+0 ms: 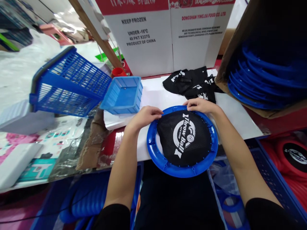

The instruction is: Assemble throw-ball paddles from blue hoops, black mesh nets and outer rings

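A blue plastic ring (153, 150) lies in front of me, partly over the table's front edge. Black mesh fabric (168, 134) printed "Throw Ball" spans most of it; along the left a gap shows between mesh and rim. My left hand (149, 116) pinches the mesh edge at the ring's upper left. At the top of the ring, my right hand (199, 104) has its fingers closed on the mesh edge and the rim. More printed black mesh pieces (184, 81) lie in a pile just beyond my right hand.
Left of the ring are a light blue tray (122, 95) and a tilted blue basket (69, 83). A white carton (153, 48) stands behind. At right, an open cardboard box (230, 60) holds stacked blue rings (259, 86); red discs (287, 156) sit lower down.
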`<state>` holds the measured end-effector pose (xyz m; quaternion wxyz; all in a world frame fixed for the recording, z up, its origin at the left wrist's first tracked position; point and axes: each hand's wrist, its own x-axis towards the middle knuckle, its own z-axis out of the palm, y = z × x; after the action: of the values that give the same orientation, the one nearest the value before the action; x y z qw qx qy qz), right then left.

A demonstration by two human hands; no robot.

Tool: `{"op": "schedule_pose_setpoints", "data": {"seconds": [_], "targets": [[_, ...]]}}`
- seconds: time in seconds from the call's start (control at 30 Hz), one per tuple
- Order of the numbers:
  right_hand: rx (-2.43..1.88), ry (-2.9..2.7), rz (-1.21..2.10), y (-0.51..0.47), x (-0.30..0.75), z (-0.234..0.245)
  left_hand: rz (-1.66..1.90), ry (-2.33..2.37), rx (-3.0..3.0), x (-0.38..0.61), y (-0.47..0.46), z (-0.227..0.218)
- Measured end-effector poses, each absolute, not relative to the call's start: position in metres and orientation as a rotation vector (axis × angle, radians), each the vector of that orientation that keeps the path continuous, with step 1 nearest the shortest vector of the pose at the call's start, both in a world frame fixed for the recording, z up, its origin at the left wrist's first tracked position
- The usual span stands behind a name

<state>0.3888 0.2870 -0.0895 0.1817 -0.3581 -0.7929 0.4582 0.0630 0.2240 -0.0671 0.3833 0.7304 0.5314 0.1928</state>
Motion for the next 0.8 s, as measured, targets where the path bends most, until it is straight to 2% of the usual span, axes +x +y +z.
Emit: {"op": "schedule_pose_setpoints", "data": {"seconds": [0.17, 0.37, 0.63, 0.8], "targets": [[-0.998, -2.256, 1.303, 0.286, 0.388, -0.087, 0.484, 1.398, 1.927, 0.066, 0.222, -0.066], [-1.075, -2.285, 1.107, 0.28, 0.382, -0.09, 0.498, 1.424, 1.952, 0.067, 0.219, -0.065], [-1.111, -2.255, 1.054, 0.274, 0.376, -0.085, 0.483, 1.365, 2.071, 0.065, 0.22, -0.067], [-0.916, -2.228, 0.918, 0.265, 0.366, -0.079, 0.733, 1.175, 2.435, 0.077, 0.212, -0.069]]}}
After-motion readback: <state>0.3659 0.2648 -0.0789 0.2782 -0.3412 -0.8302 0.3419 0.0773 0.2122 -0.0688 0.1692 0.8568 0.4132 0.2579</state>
